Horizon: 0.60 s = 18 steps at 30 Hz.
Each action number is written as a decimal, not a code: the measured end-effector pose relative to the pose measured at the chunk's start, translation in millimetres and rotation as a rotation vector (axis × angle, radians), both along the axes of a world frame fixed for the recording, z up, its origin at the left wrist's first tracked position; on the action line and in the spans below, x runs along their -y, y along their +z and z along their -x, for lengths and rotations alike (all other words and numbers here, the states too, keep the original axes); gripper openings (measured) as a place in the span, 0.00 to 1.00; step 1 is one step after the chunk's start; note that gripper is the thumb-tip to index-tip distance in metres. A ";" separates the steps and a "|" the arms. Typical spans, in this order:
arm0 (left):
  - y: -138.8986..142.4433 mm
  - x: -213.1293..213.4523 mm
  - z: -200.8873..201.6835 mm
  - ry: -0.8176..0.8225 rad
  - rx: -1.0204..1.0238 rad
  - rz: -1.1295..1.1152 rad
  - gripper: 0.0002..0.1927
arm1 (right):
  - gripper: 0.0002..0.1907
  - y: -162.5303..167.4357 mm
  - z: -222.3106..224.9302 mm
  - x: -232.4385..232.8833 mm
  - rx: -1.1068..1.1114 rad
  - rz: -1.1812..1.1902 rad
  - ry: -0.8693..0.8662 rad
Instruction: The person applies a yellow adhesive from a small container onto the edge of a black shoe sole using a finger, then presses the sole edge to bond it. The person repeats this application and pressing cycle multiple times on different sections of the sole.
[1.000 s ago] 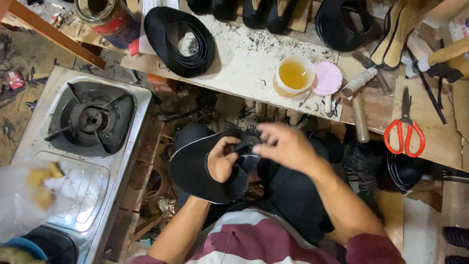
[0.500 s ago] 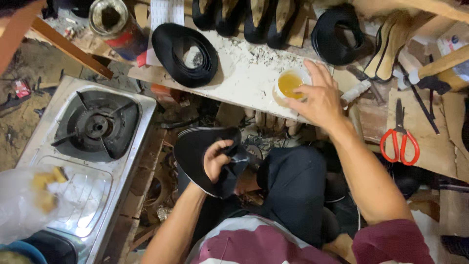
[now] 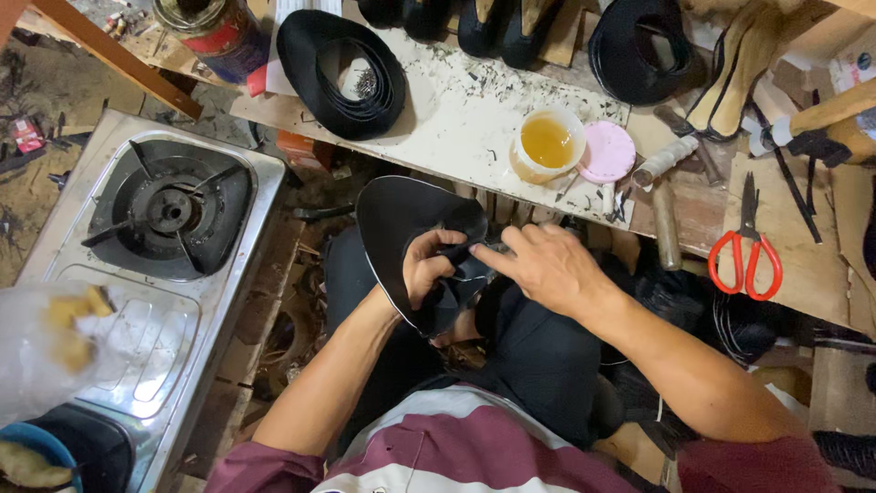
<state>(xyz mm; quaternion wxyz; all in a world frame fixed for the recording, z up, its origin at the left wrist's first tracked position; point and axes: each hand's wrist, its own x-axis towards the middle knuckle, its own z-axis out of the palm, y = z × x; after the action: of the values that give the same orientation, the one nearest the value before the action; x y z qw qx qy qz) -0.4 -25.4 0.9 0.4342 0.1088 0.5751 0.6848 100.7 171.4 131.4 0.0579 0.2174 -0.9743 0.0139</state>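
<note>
My left hand (image 3: 433, 269) grips a black shoe upper (image 3: 401, 219) over my lap, its fingers curled into the folded black material. The fingertips of my right hand (image 3: 543, 265) press on the same piece next to my left hand. A round tub of yellow glue (image 3: 547, 141) stands on the white worktop (image 3: 456, 119) just beyond my hands, with its pink lid (image 3: 609, 152) beside it.
A gas stove (image 3: 169, 215) sits to the left. Black shoe parts (image 3: 342, 59) lie on the bench. Red-handled scissors (image 3: 746, 260), a hammer (image 3: 666, 160) and other tools rest at the right. A tin can (image 3: 210, 27) stands at the top left.
My right hand reached to the glue tub on the bench, then came back to the black upper held in my left hand. The view has shifted slightly.
</note>
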 end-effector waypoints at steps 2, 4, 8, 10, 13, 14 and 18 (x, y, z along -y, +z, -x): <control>-2.7 -0.1 -1.8 -0.005 -0.016 -0.011 0.28 | 0.27 -2.7 -0.2 -2.3 0.013 -0.008 -0.014; -5.6 0.4 -3.0 0.001 0.013 -0.105 0.27 | 0.27 -7.9 -1.0 -3.4 0.052 -0.018 -0.034; -8.4 1.3 -7.7 -0.017 -0.068 -0.167 0.26 | 0.27 -23.3 -0.3 0.8 0.216 -0.006 -0.085; -8.6 -1.6 -10.5 -0.043 -0.057 -0.239 0.26 | 0.27 -28.9 -0.1 3.0 0.337 0.020 -0.109; -1.2 0.9 -14.1 -0.105 -0.081 -0.130 0.25 | 0.29 -30.1 -0.9 1.9 0.501 0.060 -0.090; 2.5 4.0 -14.5 -0.088 -0.271 -0.069 0.25 | 0.30 -28.2 -1.5 -0.5 0.520 0.072 -0.042; 17.6 13.6 -11.0 -0.068 -0.388 -0.014 0.24 | 0.29 -16.7 -6.2 -13.0 0.436 0.180 0.030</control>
<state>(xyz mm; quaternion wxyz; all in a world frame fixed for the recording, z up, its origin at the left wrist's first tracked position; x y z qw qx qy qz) 10.6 -39.1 18.4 0.3372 0.2611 0.6392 0.6399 106.9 184.4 114.7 -0.1347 0.2179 -0.9552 0.1481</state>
